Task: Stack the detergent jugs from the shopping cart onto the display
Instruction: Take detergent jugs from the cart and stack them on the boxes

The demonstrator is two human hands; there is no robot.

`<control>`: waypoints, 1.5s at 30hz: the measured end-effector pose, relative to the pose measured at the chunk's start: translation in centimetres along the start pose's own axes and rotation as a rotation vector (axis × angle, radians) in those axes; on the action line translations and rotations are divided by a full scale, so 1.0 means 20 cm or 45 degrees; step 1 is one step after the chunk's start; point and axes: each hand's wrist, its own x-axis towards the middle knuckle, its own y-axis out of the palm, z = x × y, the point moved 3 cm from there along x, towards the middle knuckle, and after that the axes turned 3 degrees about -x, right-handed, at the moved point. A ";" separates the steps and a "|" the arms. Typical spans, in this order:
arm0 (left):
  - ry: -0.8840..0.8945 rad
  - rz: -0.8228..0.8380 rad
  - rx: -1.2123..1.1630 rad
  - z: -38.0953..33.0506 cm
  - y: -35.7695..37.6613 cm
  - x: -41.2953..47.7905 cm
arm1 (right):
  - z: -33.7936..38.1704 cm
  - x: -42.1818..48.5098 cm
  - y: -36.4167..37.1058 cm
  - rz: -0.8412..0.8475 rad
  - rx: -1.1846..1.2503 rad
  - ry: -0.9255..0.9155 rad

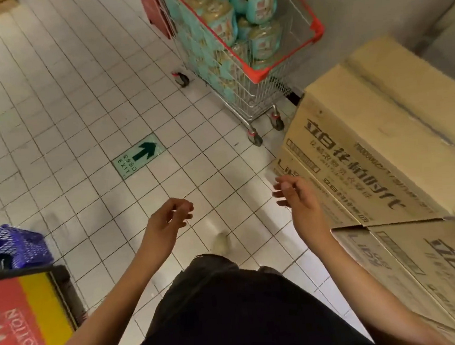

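Above the tiled floor (74, 108): both hands bare of load.
Left hand (170, 215) and right hand (294, 194) hang with fingers loosely curled, holding nothing; teal detergent jugs (261, 6) fill the red-rimmed shopping cart (258, 73) ahead, beside stacked cardboard boxes (368, 147).

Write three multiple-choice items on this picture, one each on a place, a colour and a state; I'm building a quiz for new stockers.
1. Where are the jugs?
A. on a shelf
B. in the cart
C. on a table

2. What colour is the cart's rim?
A. red
B. green
C. black

3. What are the left hand and right hand doing?
A. both hold a jug
B. only the left holds a jug
C. both are empty

Key:
1 B: the teal jugs are piled inside the wire cart.
2 A: a red band runs round its top edge.
3 C: both hang over the floor tiles, fingers loosely curled round nothing.
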 end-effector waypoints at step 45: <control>-0.076 0.176 0.113 -0.92 -0.51 3.26 | 0.89 3.27 0.76 0.056 -0.112 0.141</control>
